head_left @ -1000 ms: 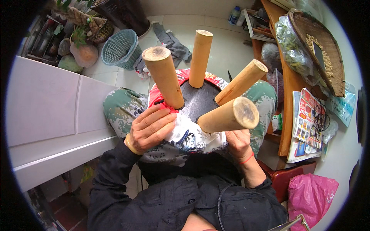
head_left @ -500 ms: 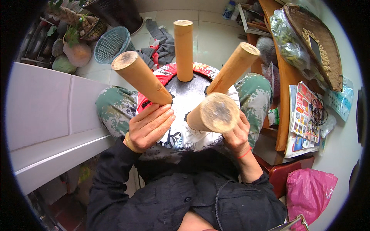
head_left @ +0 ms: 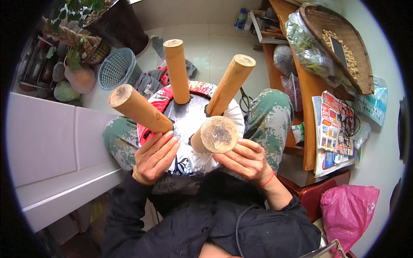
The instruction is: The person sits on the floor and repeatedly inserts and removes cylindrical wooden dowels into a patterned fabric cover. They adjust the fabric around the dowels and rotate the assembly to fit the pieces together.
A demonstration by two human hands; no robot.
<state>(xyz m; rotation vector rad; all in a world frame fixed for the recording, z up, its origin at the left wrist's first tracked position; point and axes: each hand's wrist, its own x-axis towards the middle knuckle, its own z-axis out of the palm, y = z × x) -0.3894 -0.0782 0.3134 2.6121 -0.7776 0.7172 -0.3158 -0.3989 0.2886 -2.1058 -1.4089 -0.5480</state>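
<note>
An upturned stool [head_left: 195, 112] rests on my lap, its several round wooden legs pointing up. A white, red and patterned cloth cover [head_left: 200, 161] wraps the seat and is gathered around the leg bases, leaving a grey patch bare. My left hand [head_left: 155, 155] is closed on the cover's near left edge, fingertips close to the base of the left leg [head_left: 140, 108]. At the near right edge, my right hand [head_left: 246, 160] is closed on the cover beside the near leg [head_left: 218, 135]. Both thumbs are mostly hidden.
Black-handled scissors [head_left: 245, 101] lie beyond the stool at my right knee. A blue plastic basket [head_left: 117, 71] and grey clothing [head_left: 148, 82] are on the floor ahead. A wooden shelf [head_left: 310, 129] with newspapers [head_left: 335, 124] stands right; a white panel [head_left: 47, 137] borders my left.
The stool has shifted left and turned slightly, its legs now leaning further left. My right hand has come round to the near edge, its fingers more visible. Scissors have come into view.
</note>
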